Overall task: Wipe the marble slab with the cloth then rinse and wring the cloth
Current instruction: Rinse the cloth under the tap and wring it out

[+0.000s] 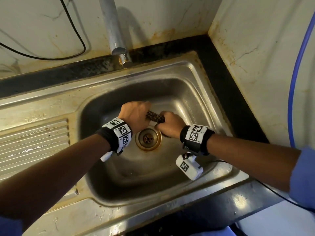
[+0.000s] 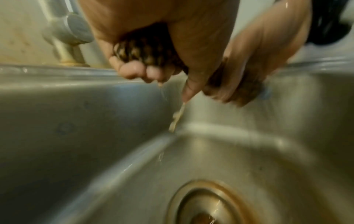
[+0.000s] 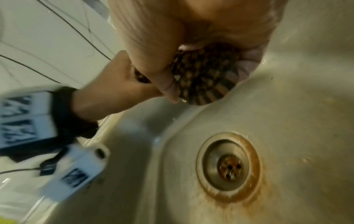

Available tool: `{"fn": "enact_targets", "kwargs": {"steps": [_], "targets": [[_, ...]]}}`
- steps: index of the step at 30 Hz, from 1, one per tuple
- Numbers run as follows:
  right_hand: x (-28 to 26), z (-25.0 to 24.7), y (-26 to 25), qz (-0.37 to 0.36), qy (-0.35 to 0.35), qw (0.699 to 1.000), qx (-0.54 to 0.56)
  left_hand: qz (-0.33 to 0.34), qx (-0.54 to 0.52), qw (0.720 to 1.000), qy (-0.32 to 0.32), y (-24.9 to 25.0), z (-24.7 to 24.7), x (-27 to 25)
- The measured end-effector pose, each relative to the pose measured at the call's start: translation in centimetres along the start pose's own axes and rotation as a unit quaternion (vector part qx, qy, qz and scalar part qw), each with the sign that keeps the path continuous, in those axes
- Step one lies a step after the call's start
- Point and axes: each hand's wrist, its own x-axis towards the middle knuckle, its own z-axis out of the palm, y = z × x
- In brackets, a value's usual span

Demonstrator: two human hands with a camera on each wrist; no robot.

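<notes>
Stained cream wall tiles (image 1: 170, 19) are backing a steel sink (image 1: 201, 79), with the tap (image 1: 117, 48) standing at twelve o'clock of the basin. Above the rusty drain (image 1: 148, 138), just toward twelve o'clock of it, the left hand (image 1: 134, 116) and right hand (image 1: 167, 127) are each clenching one end of the brown checked cloth (image 1: 156, 117), rolled tight between them. Murky water (image 2: 177, 118) is dripping from the cloth into the basin.

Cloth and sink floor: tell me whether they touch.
Apart. The left wrist view shows the cloth gripped in the left hand well above the sink floor, water dripping through the gap.
</notes>
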Motion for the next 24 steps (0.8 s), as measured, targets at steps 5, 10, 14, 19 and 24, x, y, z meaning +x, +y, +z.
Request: {"fn": "enact_targets", "kwargs": {"steps": [5, 10, 14, 19, 24], "targets": [[1.6, -0.5, 1.1, -0.192, 0.184, 0.952, -0.153, -0.089, -0.196, 0.972, -0.092, 0.5, -0.6, -0.7], [1.5, -2.2, 0.7, -0.343, 0.234, 0.832, -0.368, -0.182, -0.562, 0.763, -0.261, -0.5, -2.3, -1.9], [1.7, -3.3, -0.5, -0.410, 0.232, 0.783, -0.407, -0.210, -0.689, 0.602, -0.344, -1.5, -3.1, -2.5], [1.7, -4.6, -3.0, -0.470, 0.197, 0.729, -0.457, -0.204, -0.644, 0.619, -0.400, -0.7, -3.3, -2.4], [1.8, -4.8, -4.0, -0.471, 0.126, 0.701, -0.521, -0.209, -0.568, 0.716, -0.348, -0.9, -1.7, -1.2]]}}
